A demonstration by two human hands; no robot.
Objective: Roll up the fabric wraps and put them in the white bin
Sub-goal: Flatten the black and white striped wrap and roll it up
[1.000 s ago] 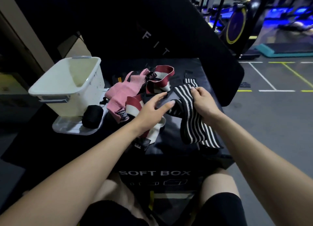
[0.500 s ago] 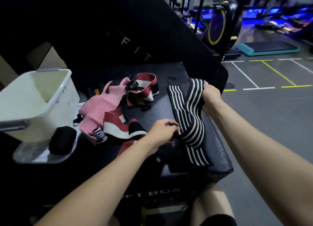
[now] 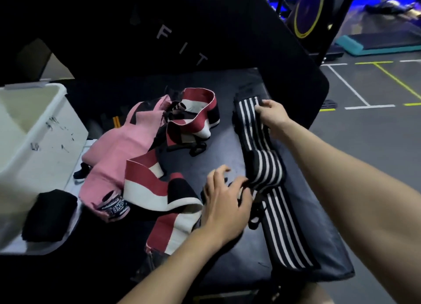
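A black wrap with white stripes [image 3: 264,167] lies stretched front to back on the right side of the black soft box [image 3: 227,253]. My right hand [image 3: 272,116] pinches its far end. My left hand [image 3: 224,203] rests at the wrap's middle with fingers loosely spread, touching its left edge. A red, white and black wrap [image 3: 159,190] lies tangled left of my left hand, and a pink wrap [image 3: 118,158] lies beside it. The white bin [image 3: 38,144] stands at the far left, with a rolled black wrap [image 3: 49,215] in front of it.
A second loop of red, white and black wrap [image 3: 198,112] sits at the back of the box. A tall black padded panel [image 3: 182,30] rises behind. Grey gym floor [image 3: 376,144] with painted lines lies to the right, beyond the box's edge.
The striped wrap has been pulled out straighter along the box. My right hand shifted to its far end, and my left hand loosened its grip and spread its fingers at the middle.
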